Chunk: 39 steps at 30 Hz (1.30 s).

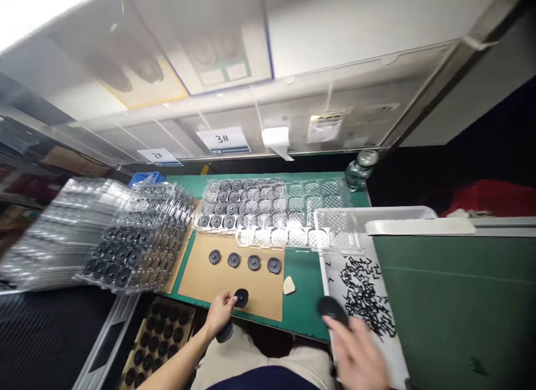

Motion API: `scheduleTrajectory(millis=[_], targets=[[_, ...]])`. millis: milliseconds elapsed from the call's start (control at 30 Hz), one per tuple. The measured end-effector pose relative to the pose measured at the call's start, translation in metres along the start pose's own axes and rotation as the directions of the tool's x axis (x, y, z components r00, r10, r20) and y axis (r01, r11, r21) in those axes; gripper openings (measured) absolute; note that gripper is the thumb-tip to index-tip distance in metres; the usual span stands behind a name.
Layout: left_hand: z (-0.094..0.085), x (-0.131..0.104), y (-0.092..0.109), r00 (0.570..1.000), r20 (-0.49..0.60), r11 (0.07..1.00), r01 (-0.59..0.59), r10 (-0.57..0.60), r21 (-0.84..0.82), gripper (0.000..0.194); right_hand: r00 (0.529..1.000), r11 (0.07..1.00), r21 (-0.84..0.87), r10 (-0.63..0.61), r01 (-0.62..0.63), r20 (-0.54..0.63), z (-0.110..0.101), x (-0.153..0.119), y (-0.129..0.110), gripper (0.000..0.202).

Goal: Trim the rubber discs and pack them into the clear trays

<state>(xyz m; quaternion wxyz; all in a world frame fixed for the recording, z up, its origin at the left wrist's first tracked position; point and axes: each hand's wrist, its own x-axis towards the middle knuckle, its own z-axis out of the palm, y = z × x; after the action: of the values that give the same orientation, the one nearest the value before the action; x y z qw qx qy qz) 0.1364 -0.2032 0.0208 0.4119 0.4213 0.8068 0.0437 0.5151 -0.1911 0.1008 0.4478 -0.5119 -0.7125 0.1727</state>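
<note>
My left hand (pixel 221 313): angled inward, fingers pinched on a round black disc (pixel 242 298). My right hand (pixel 358 348): blurred, fingers gripping a black oval piece (pixel 332 309).

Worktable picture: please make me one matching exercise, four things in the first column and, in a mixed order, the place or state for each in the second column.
1. Glass jar
2. Brown sheet
3. White tray
4. Left hand

A. Holds many small black pieces
B. Fingers at the edge of a black disc
C. Near the far right corner of the green surface
D. Lies under a row of four dark round parts

Pairs: 1-C, 2-D, 3-A, 4-B
</note>
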Motion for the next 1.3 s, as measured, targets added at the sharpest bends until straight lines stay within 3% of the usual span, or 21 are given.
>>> scheduleTrajectory(millis=[67, 133, 200, 267, 333, 433, 600, 733, 933, 1300], targets=[[-0.009, 0.035, -0.022, 0.997, 0.043, 0.996, -0.066, 0.068, -0.056, 0.035, 0.998, 0.998, 0.052, -0.038, 0.035, 0.051, 0.093, -0.025, -0.023, 0.031], [-0.018, 0.067, -0.042, 0.989, 0.072, 0.986, -0.122, 0.13, -0.11, 0.035, 0.998, 1.0, 0.009, -0.014, 0.013, 0.061, 0.182, -0.04, -0.031, 0.032], [-0.026, 0.093, -0.06, 0.979, 0.085, 0.973, -0.169, 0.183, -0.155, 0.032, 0.997, 0.999, -0.037, 0.018, -0.016, 0.074, 0.254, -0.046, -0.029, 0.032], [-0.032, 0.11, -0.075, 0.969, 0.091, 0.959, -0.209, 0.23, -0.192, 0.027, 0.995, 0.996, -0.074, 0.045, -0.038, 0.091, 0.302, -0.049, -0.02, 0.033], [-0.035, 0.119, -0.088, 0.957, 0.102, 0.943, -0.245, 0.273, -0.226, 0.024, 0.992, 0.992, -0.114, 0.067, -0.056, 0.103, 0.329, -0.05, -0.011, 0.034], [-0.036, 0.122, -0.099, 0.938, 0.118, 0.918, -0.286, 0.328, -0.274, 0.02, 0.99, 0.979, -0.183, 0.109, -0.091, 0.087, 0.334, -0.054, -0.002, 0.033], [-0.03, 0.122, -0.112, 0.916, 0.108, 0.877, -0.328, 0.387, -0.352, 0.023, 0.981, 0.932, -0.307, 0.191, -0.194, -0.039, 0.294, -0.084, -0.003, 0.023], [-0.024, 0.126, -0.12, 0.905, 0.058, 0.839, -0.364, 0.421, -0.404, 0.036, 0.971, 0.896, -0.385, 0.241, -0.219, 0.007, 0.273, -0.122, 0.003, 0.015], [-0.016, 0.123, -0.126, 0.872, -0.052, 0.762, -0.454, 0.488, -0.462, 0.033, 0.958, 0.828, -0.495, 0.286, -0.265, -0.034, 0.274, -0.155, 0.024, 0.022], [0.0, 0.119, -0.141, 0.824, -0.327, 0.662, -0.567, 0.463, -0.49, 0.037, 0.938, 0.822, -0.452, 0.32, -0.346, -0.135, 0.279, -0.17, 0.029, 0.033]])
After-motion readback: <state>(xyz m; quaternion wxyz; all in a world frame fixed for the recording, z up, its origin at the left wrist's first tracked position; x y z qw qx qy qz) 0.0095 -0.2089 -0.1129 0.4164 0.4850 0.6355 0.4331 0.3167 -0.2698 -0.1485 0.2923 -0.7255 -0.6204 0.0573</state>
